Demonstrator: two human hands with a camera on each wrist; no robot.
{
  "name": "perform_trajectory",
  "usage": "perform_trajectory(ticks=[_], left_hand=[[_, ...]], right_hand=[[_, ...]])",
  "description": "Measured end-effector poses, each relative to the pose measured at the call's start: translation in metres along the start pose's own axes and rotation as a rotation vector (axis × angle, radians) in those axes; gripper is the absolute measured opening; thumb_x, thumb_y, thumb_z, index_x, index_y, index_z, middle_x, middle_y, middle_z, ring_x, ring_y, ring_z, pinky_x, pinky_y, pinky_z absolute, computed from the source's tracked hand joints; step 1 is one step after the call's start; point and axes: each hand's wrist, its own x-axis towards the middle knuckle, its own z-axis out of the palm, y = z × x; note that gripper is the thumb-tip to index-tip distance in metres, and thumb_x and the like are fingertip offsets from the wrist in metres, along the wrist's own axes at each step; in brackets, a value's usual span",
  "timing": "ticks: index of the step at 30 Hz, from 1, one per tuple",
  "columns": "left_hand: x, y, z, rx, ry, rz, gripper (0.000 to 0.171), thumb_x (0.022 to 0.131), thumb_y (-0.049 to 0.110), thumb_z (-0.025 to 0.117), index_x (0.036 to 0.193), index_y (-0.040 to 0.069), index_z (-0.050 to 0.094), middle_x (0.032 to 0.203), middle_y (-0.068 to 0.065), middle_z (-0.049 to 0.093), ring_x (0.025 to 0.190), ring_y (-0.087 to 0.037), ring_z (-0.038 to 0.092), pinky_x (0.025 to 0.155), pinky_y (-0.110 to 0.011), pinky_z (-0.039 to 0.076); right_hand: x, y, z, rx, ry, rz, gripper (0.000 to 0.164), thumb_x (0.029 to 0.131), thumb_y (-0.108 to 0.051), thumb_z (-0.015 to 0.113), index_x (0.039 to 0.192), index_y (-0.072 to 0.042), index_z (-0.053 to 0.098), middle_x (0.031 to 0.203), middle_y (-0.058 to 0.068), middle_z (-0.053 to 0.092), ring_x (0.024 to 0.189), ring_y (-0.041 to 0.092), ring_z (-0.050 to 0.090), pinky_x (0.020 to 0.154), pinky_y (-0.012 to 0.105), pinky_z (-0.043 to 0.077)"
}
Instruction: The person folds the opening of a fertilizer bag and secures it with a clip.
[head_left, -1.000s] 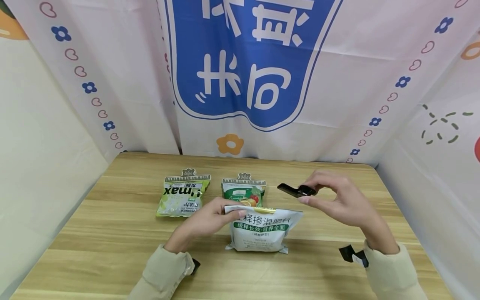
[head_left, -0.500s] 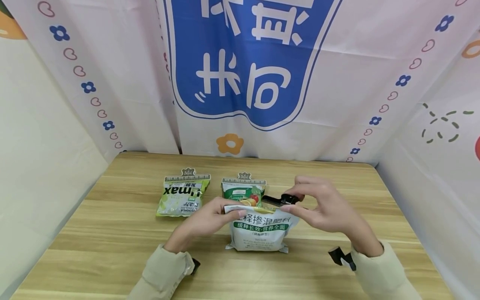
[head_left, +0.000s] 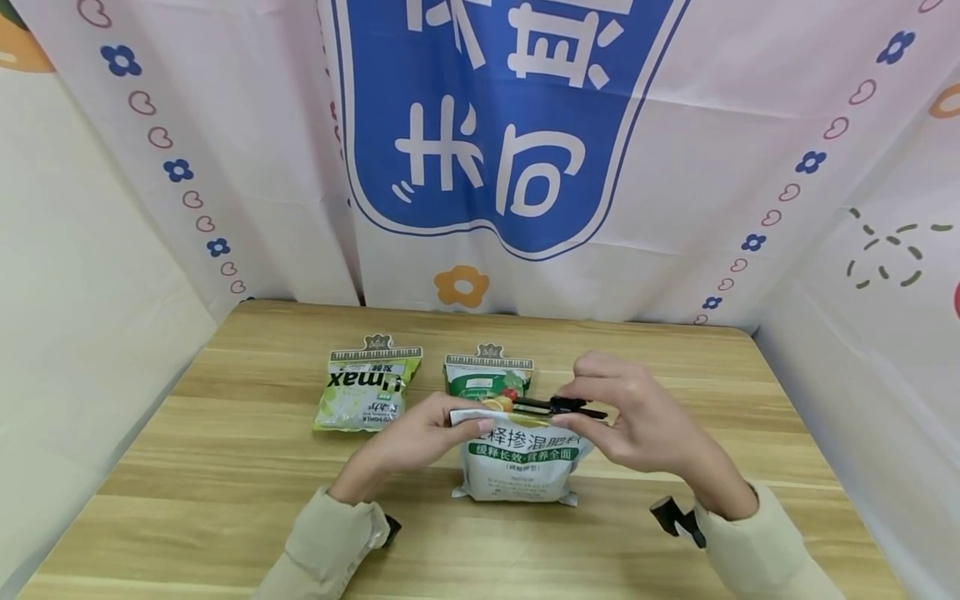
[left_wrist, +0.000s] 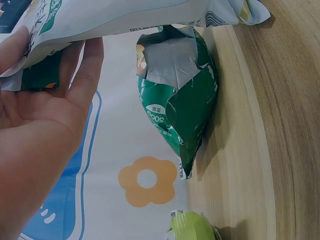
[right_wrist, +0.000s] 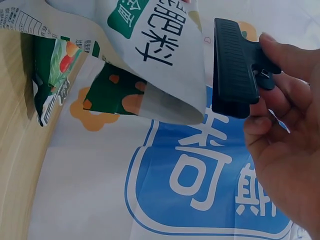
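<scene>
A white fertilizer bag with green print stands upright near the table's middle. My left hand pinches its top edge at the left, thumb on the near face. In the right wrist view the bag's top is folded over, showing a green and orange back. My right hand pinches the handles of a black bag clip between thumb and fingers. That clip lies along the folded edge, slightly apart from it in the right wrist view. Whether its jaws are spread is hard to tell.
Behind the white bag stands a green bag, closed with a patterned clip. Left of it lies a lime-green bag with a similar clip. Printed cloth hangs behind the wooden table.
My right hand has moved left and brought the black bag clip to the white bag's top edge, turning the clip level. My left hand has kept its hold on the bag.
</scene>
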Motion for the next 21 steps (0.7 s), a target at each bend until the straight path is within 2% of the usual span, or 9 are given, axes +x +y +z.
perform_trajectory(ticks=[3,6,12,17,21], left_hand=[[-0.0001,0.0002,-0.0002,-0.007,-0.001,0.000,0.028,0.108,0.035,0.061,0.124,0.018,0.077,0.115,-0.002,0.079,0.094,-0.015,0.064,0.081,-0.027,0.052],[0.0003,-0.0002,-0.0002,-0.007,-0.001,0.005,0.028,0.108,0.034,0.061,0.124,0.017,0.077,0.114,-0.002,0.079,0.095,-0.015,0.065,0.083,-0.029,0.054],[0.0013,-0.0009,0.0000,-0.004,0.000,0.013,0.028,0.108,0.034,0.060,0.122,0.017,0.078,0.111,-0.003,0.078,0.090,-0.015,0.062,0.078,-0.028,0.052],[0.0011,-0.0007,0.0001,0.012,0.002,0.007,0.029,0.108,0.034,0.061,0.123,0.017,0.078,0.112,-0.003,0.078,0.079,-0.012,0.057,0.065,-0.026,0.046],[0.0010,0.0001,0.0000,0.013,0.005,0.000,0.028,0.107,0.035,0.061,0.123,0.018,0.078,0.111,-0.003,0.078,0.079,-0.014,0.057,0.064,-0.026,0.045]], right_hand=[[0.0008,-0.0002,0.0028,-0.023,-0.025,0.001,0.012,0.085,-0.010,0.085,0.096,-0.011,0.080,0.073,-0.003,0.048,0.072,0.009,0.044,0.068,0.013,0.035],[0.0015,0.0001,0.0052,-0.040,-0.048,0.001,0.010,0.086,-0.011,0.085,0.095,-0.010,0.080,0.074,-0.005,0.048,0.073,0.006,0.044,0.068,0.012,0.036],[0.0040,-0.0005,0.0069,-0.054,-0.072,-0.004,0.009,0.087,-0.013,0.085,0.093,-0.010,0.080,0.075,-0.007,0.050,0.072,0.007,0.046,0.066,0.014,0.038],[0.0054,-0.0011,0.0065,-0.066,-0.093,0.000,0.006,0.088,-0.013,0.084,0.092,-0.011,0.079,0.074,-0.006,0.047,0.071,0.009,0.045,0.065,0.016,0.038],[0.0081,-0.0005,0.0065,-0.070,-0.115,0.003,0.004,0.090,-0.014,0.082,0.092,-0.013,0.079,0.074,-0.006,0.047,0.069,0.007,0.043,0.063,0.016,0.037]])
